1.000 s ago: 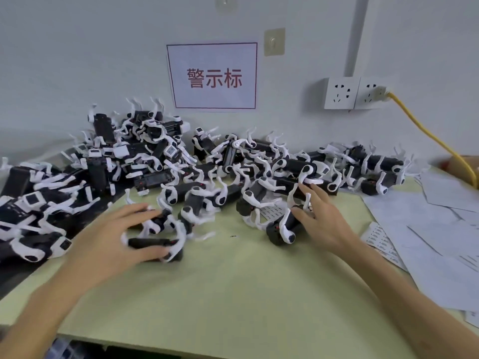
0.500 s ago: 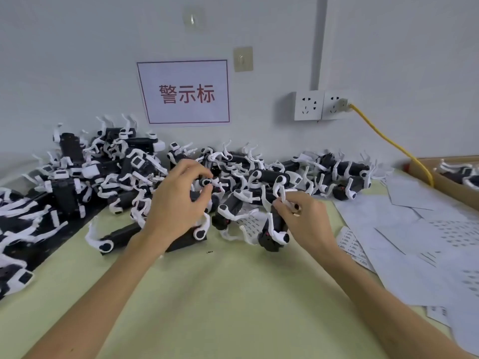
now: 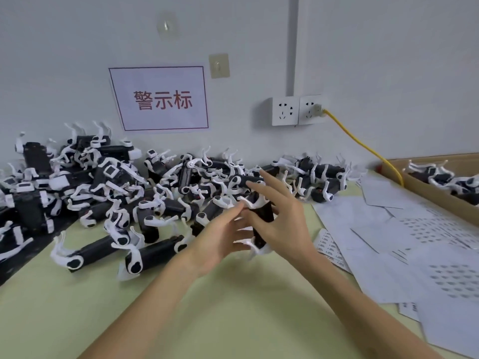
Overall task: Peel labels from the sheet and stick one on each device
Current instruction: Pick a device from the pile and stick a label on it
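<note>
Now we hold one device point(image 3: 264, 212) upright just in front of the pile point(image 3: 145, 193), above the table point(image 3: 228, 314). Our right hand point(image 3: 285, 225) grips it with the thumb, fingers spread. Our left hand point(image 3: 220, 240), fingers straight, touches its near side. Label sheets point(image 3: 388, 244) lie right of the pile.

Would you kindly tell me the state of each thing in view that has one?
right hand: grips held device, fingers spread
left hand: straight fingers touch held device
held device: raised off table, roughly upright
device pile: heaped on table
label sheets: flat, overlapping
right socket: yellow cable plugged in
left socket: empty
cardboard box: open-topped
</note>
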